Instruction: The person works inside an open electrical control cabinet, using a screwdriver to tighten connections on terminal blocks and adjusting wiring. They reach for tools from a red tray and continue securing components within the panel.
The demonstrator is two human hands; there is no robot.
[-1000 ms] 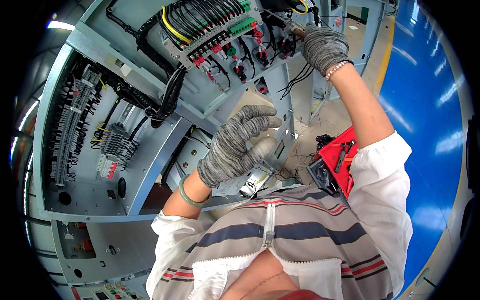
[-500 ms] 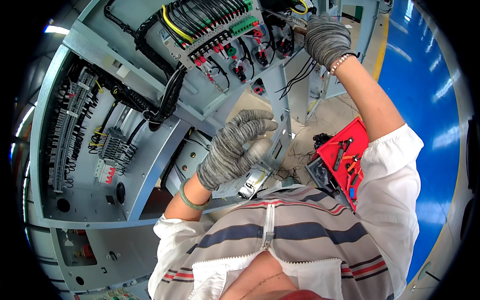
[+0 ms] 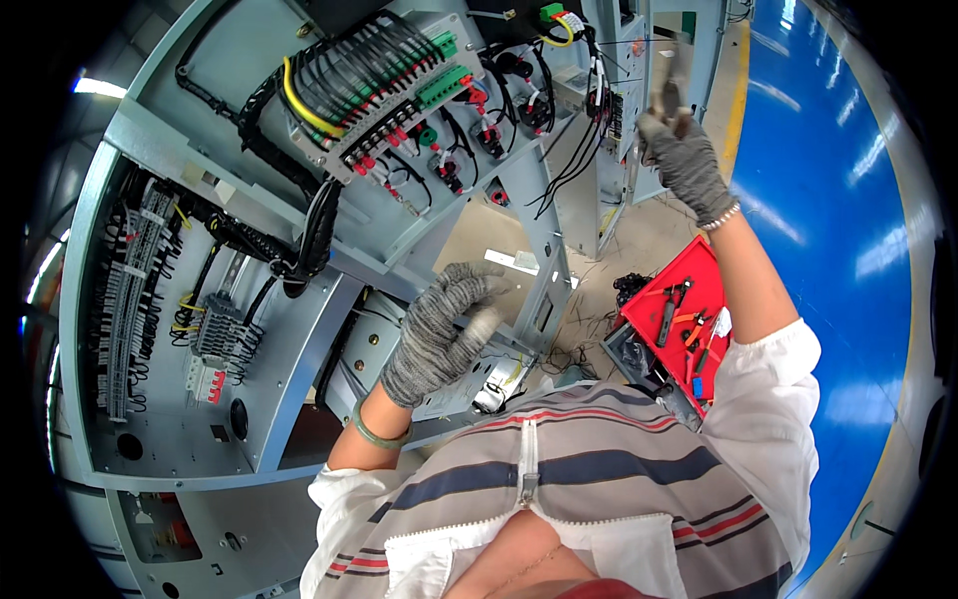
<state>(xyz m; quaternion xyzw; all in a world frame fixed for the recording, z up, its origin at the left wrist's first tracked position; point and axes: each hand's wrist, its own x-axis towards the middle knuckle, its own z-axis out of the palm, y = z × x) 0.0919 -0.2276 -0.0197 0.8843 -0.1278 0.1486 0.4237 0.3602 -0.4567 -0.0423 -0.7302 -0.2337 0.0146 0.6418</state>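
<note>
My right hand (image 3: 687, 170), in a grey knit glove, is raised at the upper right. It is closed around what look like pliers (image 3: 673, 85), pointing away from me and smeared by motion. A bundle of black wires (image 3: 602, 95) hangs to the left of it, topped by a green connector (image 3: 552, 13) and a yellow wire loop. My left hand (image 3: 444, 334), gloved alike, hovers in front of the cabinet frame. Its fingers are loosely bent and apart, with nothing in them. Beyond it is a terminal strip (image 3: 399, 115) with many black wires and one thick yellow wire.
A red tool tray (image 3: 689, 270) with several hand tools lies low on the right, above a grey box. The metal cabinet (image 3: 329, 299) fills the left, with terminal blocks (image 3: 215, 324) and a red-levered breaker (image 3: 210, 381). Blue floor (image 3: 848, 329) runs along the right, and wire scraps litter the beige floor.
My right hand has swung right and down with the tool, away from the wiring. My left hand has shifted slightly left and down, fingers still apart. The whole view has shifted a little.
</note>
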